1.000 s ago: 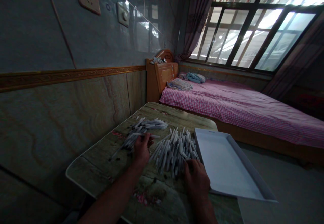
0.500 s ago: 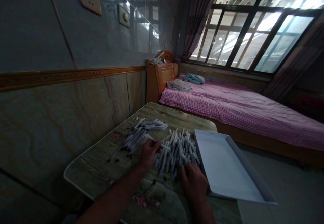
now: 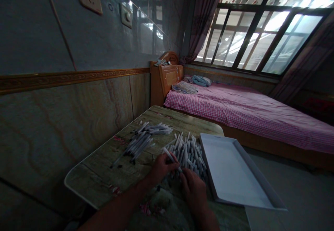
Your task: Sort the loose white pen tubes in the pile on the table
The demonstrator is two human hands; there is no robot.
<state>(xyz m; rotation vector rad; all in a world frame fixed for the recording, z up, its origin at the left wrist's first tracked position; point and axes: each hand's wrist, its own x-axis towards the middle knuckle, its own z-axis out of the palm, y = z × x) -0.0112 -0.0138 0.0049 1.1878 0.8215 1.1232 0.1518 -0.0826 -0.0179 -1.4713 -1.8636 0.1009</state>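
Note:
My left hand (image 3: 163,166) pinches a slim white-and-grey pen (image 3: 169,154), which slants down toward my right. At the lower end of that pen, the fingers of my right hand (image 3: 194,185) are closed; what sits between them is too dark and small to make out. Beyond both hands lies a loose heap of similar pens (image 3: 186,149), partly covered by my fingers. To the left, another pile of pens (image 3: 139,145) is spread with its pens lying mostly side by side. A small black piece (image 3: 120,166) rests near that pile.
Right of the heap, a shallow white tray (image 3: 235,170) overhangs the edge of the marbled table (image 3: 96,175). A tiled wall (image 3: 65,119) runs along the left. Past the table stands a bed (image 3: 235,109) with a pink checked cover, under a window (image 3: 250,32).
My left hand has moved right and toward me, away from the left pile, and its pen has turned. My right hand has shifted slightly left, so the two hands now meet at the pen.

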